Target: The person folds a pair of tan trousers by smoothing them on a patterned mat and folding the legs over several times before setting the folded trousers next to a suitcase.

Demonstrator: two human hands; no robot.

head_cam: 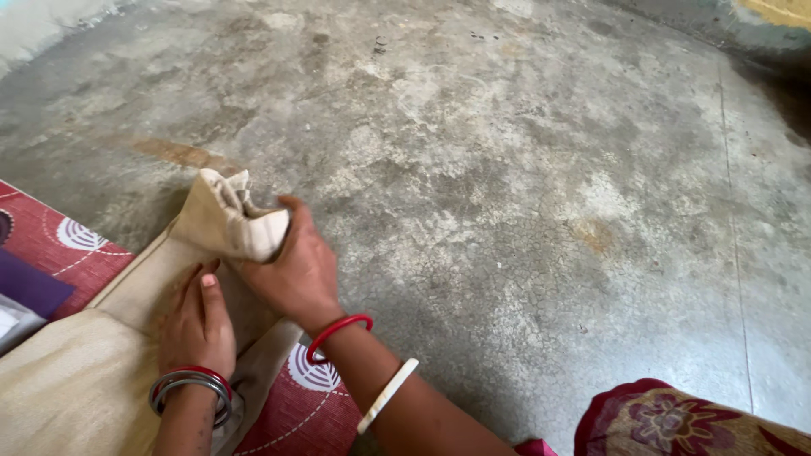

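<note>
A beige cloth lies spread over a red patterned mat at the lower left. My right hand grips a bunched, folded-over end of the cloth and holds it lifted a little. My left hand rests flat on the cloth just behind that fold, fingers together. Both wrists carry bangles: red and white on the right, red and metal on the left.
Grey cracked concrete floor fills most of the view. A purple item and a white sheet lie on the mat at the far left. Red floral fabric shows at the bottom right. A wall base runs along the top right.
</note>
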